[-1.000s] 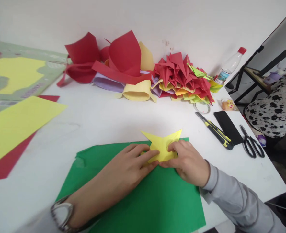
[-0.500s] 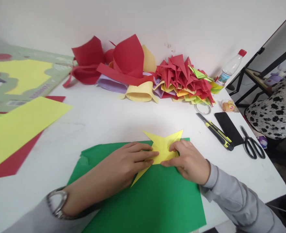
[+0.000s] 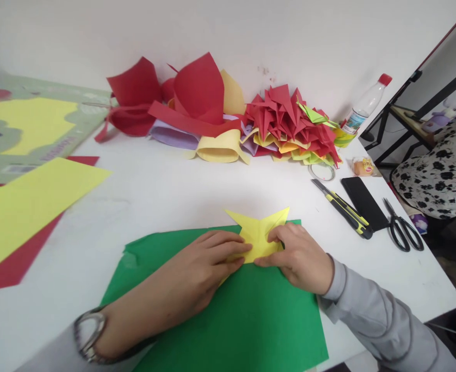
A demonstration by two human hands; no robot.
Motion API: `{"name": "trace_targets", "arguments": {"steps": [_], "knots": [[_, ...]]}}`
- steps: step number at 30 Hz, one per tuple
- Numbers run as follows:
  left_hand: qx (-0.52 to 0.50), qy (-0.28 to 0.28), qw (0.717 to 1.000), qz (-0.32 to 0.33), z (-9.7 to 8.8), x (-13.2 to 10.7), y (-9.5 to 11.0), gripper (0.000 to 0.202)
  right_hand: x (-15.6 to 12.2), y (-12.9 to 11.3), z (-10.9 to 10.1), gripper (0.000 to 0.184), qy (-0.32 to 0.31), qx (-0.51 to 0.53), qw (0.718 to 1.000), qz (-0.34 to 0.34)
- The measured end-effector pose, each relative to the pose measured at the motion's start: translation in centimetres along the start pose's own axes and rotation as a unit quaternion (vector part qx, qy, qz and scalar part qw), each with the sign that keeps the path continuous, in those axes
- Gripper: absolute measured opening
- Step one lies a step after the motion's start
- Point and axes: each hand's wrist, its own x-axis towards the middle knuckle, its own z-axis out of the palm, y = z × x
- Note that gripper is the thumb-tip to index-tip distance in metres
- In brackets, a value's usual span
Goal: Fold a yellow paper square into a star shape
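A folded piece of yellow paper (image 3: 259, 232) with two sharp points at its far side lies on a green sheet (image 3: 235, 320). My left hand (image 3: 208, 268) reaches across from the left, its fingers pressed together over the paper's left part; the thumb is hidden beneath. A small strip of yellow shows below those fingertips. At the right side of the fold, my right hand (image 3: 299, 256) pinches the paper, with thumb at the near edge and bent index finger on top. The paper's underside cannot be seen.
Behind stand red paper shapes (image 3: 199, 93) and a cluster of folded paper points (image 3: 285, 116). On the right are a bottle (image 3: 361, 111), tape roll (image 3: 321, 172), utility knife (image 3: 342, 209), black phone-like slab (image 3: 364, 204) and scissors (image 3: 404, 227). Yellow sheets (image 3: 45, 201) lie left. A person's patterned garment (image 3: 439, 170) shows.
The yellow paper's lower-left point, which stuck out below my left hand, is now mostly hidden under it. My left hand has shifted slightly; my right hand keeps its hold. The view has moved a little.
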Motion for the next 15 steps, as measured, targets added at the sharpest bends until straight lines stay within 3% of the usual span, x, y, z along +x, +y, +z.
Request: {"name": "trace_targets", "arguments": {"steps": [10,15], "knots": [[0.064,-0.035,0.997,0.019,0.8,-0.3,0.9,0.029,0.3,-0.7,0.0,0.035,-0.002,-0.076,0.997,-0.014],[0.031,-0.020,0.999,0.006,0.3,0.1,1.2,0.035,0.5,-1.3,-0.2,0.026,0.009,-0.101,0.994,-0.030]]}}
